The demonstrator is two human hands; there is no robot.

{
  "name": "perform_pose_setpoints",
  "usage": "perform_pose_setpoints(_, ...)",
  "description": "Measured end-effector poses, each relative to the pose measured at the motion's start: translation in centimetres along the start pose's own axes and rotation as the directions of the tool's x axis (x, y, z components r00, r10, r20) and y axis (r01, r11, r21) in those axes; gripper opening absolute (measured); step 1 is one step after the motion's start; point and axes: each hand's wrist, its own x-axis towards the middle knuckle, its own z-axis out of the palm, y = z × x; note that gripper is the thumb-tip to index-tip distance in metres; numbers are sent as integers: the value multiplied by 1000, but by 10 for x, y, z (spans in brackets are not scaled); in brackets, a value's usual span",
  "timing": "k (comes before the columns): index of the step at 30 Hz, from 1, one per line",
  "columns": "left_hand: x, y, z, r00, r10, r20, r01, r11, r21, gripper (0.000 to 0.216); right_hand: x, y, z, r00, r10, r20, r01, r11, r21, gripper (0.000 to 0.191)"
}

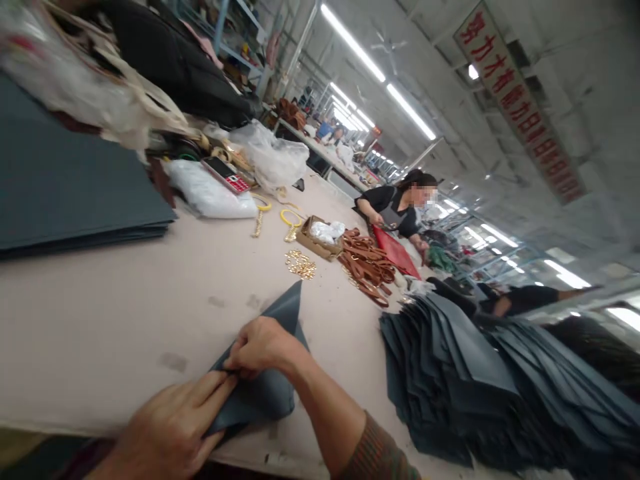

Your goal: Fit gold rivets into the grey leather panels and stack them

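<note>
A dark grey leather piece [280, 320] lies on the beige worktable [125, 313] in front of me, folded at its near end. My left hand [170, 427] pinches its near edge with thumb and fingers. My right hand [263, 345] grips the same edge from above, right next to the left fingertips. The far tip of the piece points away across the table.
A fanned stack of the same dark grey pieces [460, 373] lies to the right. Brown straps [367, 267], gold rings [300, 264], a small box [320, 237], plastic bags [273, 157] and a phone [227, 175] lie farther off. Dark sheets [65, 187] are stacked at left. A person [400, 207] works across the table.
</note>
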Motion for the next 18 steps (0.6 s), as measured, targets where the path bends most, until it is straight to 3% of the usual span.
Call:
perform_pose_setpoints(2,13,8,-18,994,0,107,-5,999,40,52,-2,1,0,997,-67,-46,67,998,-4,24)
perform_pose_setpoints(5,24,18,-37,944,-109,312,116,993,-6,52,-9,6,4,960,-221,-173,217,975,-40,18)
perform_pose_setpoints(7,27,22,-44,905,-180,386,208,977,-34,53,-23,15,8,888,-331,-320,325,943,-73,3)
perform_pose_setpoints(8,27,24,-47,894,-212,394,250,967,-47,53,-34,21,10,813,-397,-426,403,912,-80,6)
perform_pose_setpoints(9,28,25,-50,888,-239,393,287,956,-67,53,-47,29,12,697,-462,-548,499,862,-92,13)
perform_pose_setpoints(10,29,25,-52,884,-266,385,324,941,-93,52,-62,39,13,536,-516,-668,603,788,-125,17)
perform_pose_setpoints(12,33,24,-57,867,-343,361,416,898,-147,45,-95,61,14,130,-550,-825,763,587,-271,17)
perform_pose_setpoints(13,36,23,-61,853,-392,345,469,866,-174,42,-109,73,15,-24,-549,-835,784,508,-356,19)
perform_pose_setpoints(14,39,22,-64,835,-441,329,520,828,-209,43,-121,84,17,-90,-574,-814,770,478,-423,24)
perform_pose_setpoints(15,42,22,-68,814,-482,324,566,782,-261,45,-128,95,20,-80,-627,-775,738,485,-469,32)
perform_pose_setpoints(18,54,26,-78,739,-549,391,674,581,-456,54,-119,119,46,167,-802,-573,571,552,-607,72)
